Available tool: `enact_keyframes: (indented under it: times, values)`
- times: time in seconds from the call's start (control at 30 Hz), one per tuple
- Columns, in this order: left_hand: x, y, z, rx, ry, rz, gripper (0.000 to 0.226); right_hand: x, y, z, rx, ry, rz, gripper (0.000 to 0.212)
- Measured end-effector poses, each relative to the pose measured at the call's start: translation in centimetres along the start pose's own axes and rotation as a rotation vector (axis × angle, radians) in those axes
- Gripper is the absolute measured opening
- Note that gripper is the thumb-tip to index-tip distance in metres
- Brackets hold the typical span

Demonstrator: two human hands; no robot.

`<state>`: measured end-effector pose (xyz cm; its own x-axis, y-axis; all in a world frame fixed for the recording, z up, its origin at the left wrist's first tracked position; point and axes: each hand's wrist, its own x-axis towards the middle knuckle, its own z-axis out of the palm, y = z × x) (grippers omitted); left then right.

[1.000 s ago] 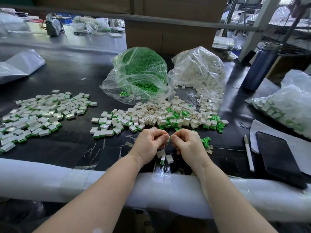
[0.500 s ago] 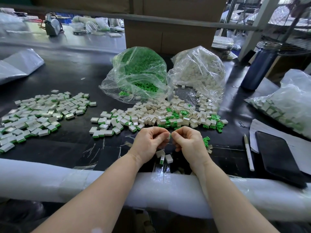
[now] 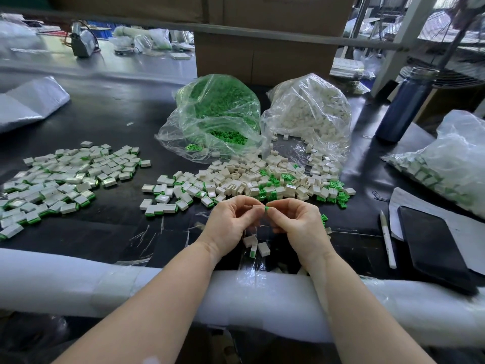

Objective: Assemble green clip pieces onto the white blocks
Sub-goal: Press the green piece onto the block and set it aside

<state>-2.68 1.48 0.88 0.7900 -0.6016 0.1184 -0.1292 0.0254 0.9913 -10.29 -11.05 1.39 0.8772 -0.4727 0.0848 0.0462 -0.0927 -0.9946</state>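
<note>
My left hand (image 3: 231,222) pinches a small white block (image 3: 256,207) with curled fingers, just above the black table. My right hand (image 3: 296,222) pinches a green clip (image 3: 267,208) right against that block. Beyond my hands lies a loose pile of white blocks and green clips (image 3: 262,179). Three pieces (image 3: 256,245) lie on the table under my hands. A clear bag of green clips (image 3: 217,116) and a clear bag of white blocks (image 3: 309,114) stand behind the pile.
A spread of assembled white-and-green pieces (image 3: 65,177) covers the left of the table. On the right are a bag of assembled pieces (image 3: 446,158), a black phone (image 3: 433,245), a pen (image 3: 387,237) and a dark bottle (image 3: 406,103). A white foam roll (image 3: 78,282) pads the near edge.
Both hands have lifted slightly and turned, and the green clip in my right fingers now shows at the white block held in my left fingers.
</note>
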Motion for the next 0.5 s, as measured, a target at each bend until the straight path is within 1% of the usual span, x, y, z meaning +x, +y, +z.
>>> enact_keyframes:
  times: [0.13,0.5]
  values:
    - [-0.01,-0.01,0.02,0.028,-0.001,-0.012,0.011,0.1,0.13,0.25,-0.087,0.015,-0.017,0.012]
    - [-0.12,0.18,0.01,0.013,0.015,-0.028,0.007,0.14,0.25,0.31,-0.164,-0.017,-0.005,0.017]
